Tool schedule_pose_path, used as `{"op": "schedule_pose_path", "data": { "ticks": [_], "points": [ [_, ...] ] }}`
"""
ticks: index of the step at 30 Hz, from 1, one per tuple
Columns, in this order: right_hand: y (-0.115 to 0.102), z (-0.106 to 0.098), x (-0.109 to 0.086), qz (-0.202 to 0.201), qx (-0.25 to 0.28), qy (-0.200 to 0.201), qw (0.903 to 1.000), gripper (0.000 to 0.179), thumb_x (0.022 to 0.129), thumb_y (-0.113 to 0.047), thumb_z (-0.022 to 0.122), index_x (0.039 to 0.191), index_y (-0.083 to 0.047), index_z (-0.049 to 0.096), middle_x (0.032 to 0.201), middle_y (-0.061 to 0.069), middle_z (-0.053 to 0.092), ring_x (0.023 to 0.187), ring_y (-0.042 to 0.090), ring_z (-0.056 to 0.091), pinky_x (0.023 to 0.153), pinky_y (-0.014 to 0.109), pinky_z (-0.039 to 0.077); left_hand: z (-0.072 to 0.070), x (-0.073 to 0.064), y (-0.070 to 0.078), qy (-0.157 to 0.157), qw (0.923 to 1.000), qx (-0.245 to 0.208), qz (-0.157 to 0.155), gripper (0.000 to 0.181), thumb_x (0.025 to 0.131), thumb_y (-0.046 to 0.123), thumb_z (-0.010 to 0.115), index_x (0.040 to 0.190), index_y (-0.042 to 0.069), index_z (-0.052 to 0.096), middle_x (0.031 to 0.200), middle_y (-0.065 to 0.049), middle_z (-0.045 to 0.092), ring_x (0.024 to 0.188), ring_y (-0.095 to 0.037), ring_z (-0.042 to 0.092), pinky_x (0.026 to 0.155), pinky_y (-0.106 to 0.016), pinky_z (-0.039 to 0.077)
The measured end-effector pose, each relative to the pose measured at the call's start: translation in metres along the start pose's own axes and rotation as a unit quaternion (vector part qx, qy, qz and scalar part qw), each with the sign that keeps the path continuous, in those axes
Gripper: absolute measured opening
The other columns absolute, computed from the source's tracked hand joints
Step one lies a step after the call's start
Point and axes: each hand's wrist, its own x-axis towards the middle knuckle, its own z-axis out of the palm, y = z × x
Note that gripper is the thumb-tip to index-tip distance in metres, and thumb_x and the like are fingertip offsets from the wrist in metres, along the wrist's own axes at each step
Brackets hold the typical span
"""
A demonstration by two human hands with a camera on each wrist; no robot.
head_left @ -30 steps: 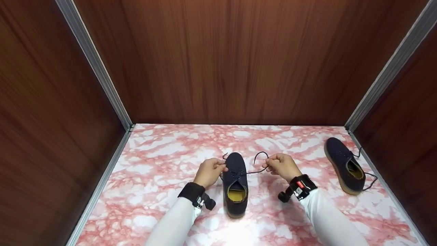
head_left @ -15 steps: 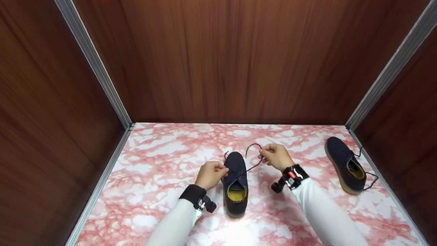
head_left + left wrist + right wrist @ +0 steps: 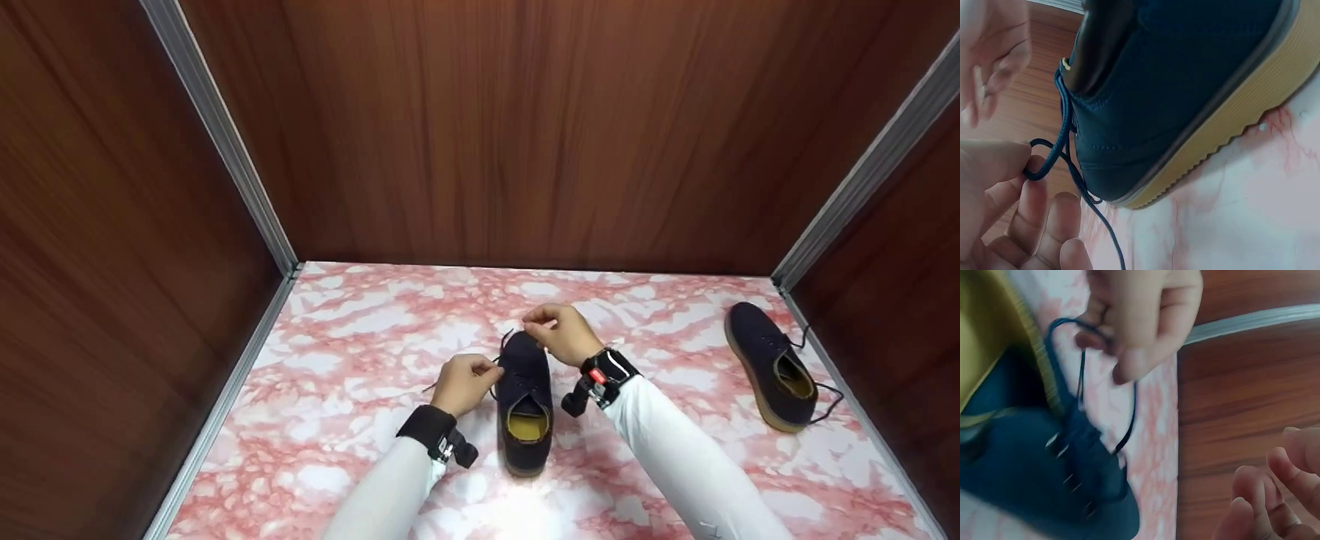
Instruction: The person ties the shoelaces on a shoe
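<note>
A dark navy lace-up shoe with a yellow insole and tan sole stands with its toe away from me. My left hand is at its left side, thumb and fingertips pinching a bent loop of the dark shoelace. Part of the lace hangs below those fingers in the left wrist view. Over the shoe's toe is my right hand, its fingers loosely bent. No lace shows between the right fingers in the right wrist view.
At the far right lies a second navy shoe, its laces loose beside it. Brown wood-grain panels with grey metal corner strips enclose the red-and-white marbled surface on three sides.
My right hand has moved left from beside the shoe to over its toe and let go of the lace. A lace end now shows left of my left hand, which stays nearly still.
</note>
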Motion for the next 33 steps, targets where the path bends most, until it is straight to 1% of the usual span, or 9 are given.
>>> {"op": "schedule_pose_path", "data": {
  "ticks": [2, 5, 10, 14, 20, 23, 27, 29, 33],
  "points": [
    [0.008, -0.003, -0.004, 0.003, -0.008, 0.001, 1.0, 0.015, 0.098, -0.012, 0.071, 0.108, -0.002, 0.076, 0.102, 0.014, 0.077, 0.075, 0.032, 0.073, 0.059, 0.022, 0.051, 0.0, 0.001, -0.001, 0.001, 1.0, -0.005, -0.008, 0.01, 0.092, 0.023, 0.079, 0.082, 0.02, 0.082, 0.077, 0.003, 0.075, 0.07, -0.006, 0.062, 0.068, -0.026, 0.051],
    [0.02, -0.007, -0.01, 0.006, -0.02, -0.006, 0.9998, 0.015, 0.098, -0.012, 0.071, 0.106, -0.001, 0.076, 0.097, 0.012, 0.076, 0.068, 0.018, 0.067, 0.058, 0.021, 0.051, -0.001, 0.003, -0.003, -0.002, 0.9995, -0.014, -0.027, 0.011, 0.092, 0.025, 0.079, 0.082, 0.021, 0.082, 0.078, 0.005, 0.076, 0.071, -0.005, 0.062, 0.07, -0.026, 0.051],
    [0.033, -0.006, -0.019, -0.004, -0.038, -0.04, 0.9985, 0.017, 0.098, -0.013, 0.07, 0.107, 0.001, 0.076, 0.09, 0.012, 0.074, 0.061, 0.006, 0.057, 0.055, 0.019, 0.048, -0.003, 0.005, -0.005, -0.012, 0.9982, -0.035, -0.048, 0.013, 0.092, 0.025, 0.078, 0.081, 0.02, 0.082, 0.072, 0.008, 0.071, 0.067, -0.005, 0.057, 0.066, -0.026, 0.048],
    [0.036, -0.002, -0.026, -0.025, -0.054, -0.088, 0.9943, 0.016, 0.099, -0.014, 0.07, 0.105, -0.002, 0.078, 0.088, 0.013, 0.076, 0.062, 0.003, 0.056, 0.057, 0.019, 0.047, -0.003, 0.007, -0.007, -0.023, 0.9964, -0.056, -0.06, 0.014, 0.092, 0.024, 0.077, 0.081, 0.017, 0.081, 0.064, 0.01, 0.062, 0.06, -0.005, 0.054, 0.059, -0.023, 0.045],
    [0.035, 0.009, -0.033, -0.047, -0.076, -0.158, 0.9834, 0.015, 0.099, -0.018, 0.071, 0.106, -0.008, 0.081, 0.082, 0.005, 0.076, 0.066, 0.001, 0.057, 0.062, 0.018, 0.047, 0.0, 0.009, -0.009, -0.038, 0.9927, -0.081, -0.081, 0.015, 0.093, 0.024, 0.076, 0.084, 0.013, 0.082, 0.067, 0.008, 0.067, 0.059, -0.006, 0.06, 0.053, -0.021, 0.047],
    [0.033, 0.015, -0.035, -0.049, -0.089, -0.178, 0.9787, 0.015, 0.099, -0.017, 0.071, 0.108, -0.01, 0.082, 0.083, 0.003, 0.077, 0.065, 0.001, 0.057, 0.062, 0.018, 0.048, 0.0, 0.01, -0.009, -0.04, 0.9917, -0.087, -0.086, 0.016, 0.093, 0.024, 0.077, 0.083, 0.013, 0.082, 0.069, 0.006, 0.069, 0.058, -0.007, 0.061, 0.052, -0.021, 0.047],
    [0.029, 0.021, -0.036, -0.066, -0.115, -0.198, 0.9711, 0.015, 0.098, -0.018, 0.072, 0.108, -0.012, 0.082, 0.097, 0.002, 0.082, 0.077, 0.002, 0.065, 0.073, 0.021, 0.054, 0.0, 0.011, -0.008, -0.045, 0.9899, -0.101, -0.089, 0.016, 0.093, 0.023, 0.076, 0.084, 0.011, 0.081, 0.073, 0.002, 0.073, 0.058, -0.007, 0.061, 0.053, -0.021, 0.047],
    [0.026, 0.023, -0.036, -0.079, -0.128, -0.207, 0.9667, 0.016, 0.098, -0.019, 0.072, 0.107, -0.012, 0.082, 0.102, 0.002, 0.082, 0.085, 0.003, 0.067, 0.078, 0.022, 0.056, 0.0, 0.012, -0.006, -0.047, 0.9891, -0.108, -0.088, 0.016, 0.093, 0.021, 0.076, 0.085, 0.008, 0.081, 0.076, -0.001, 0.076, 0.059, -0.01, 0.064, 0.055, -0.02, 0.047],
    [0.023, 0.025, -0.035, -0.091, -0.13, -0.229, 0.9603, 0.016, 0.097, -0.019, 0.073, 0.107, -0.011, 0.082, 0.101, 0.003, 0.082, 0.083, 0.002, 0.067, 0.078, 0.021, 0.056, -0.001, 0.013, -0.003, -0.052, 0.9867, -0.123, -0.094, 0.018, 0.094, 0.02, 0.076, 0.088, 0.004, 0.081, 0.082, -0.007, 0.078, 0.065, -0.022, 0.072, 0.057, -0.02, 0.049]
  ]
}}
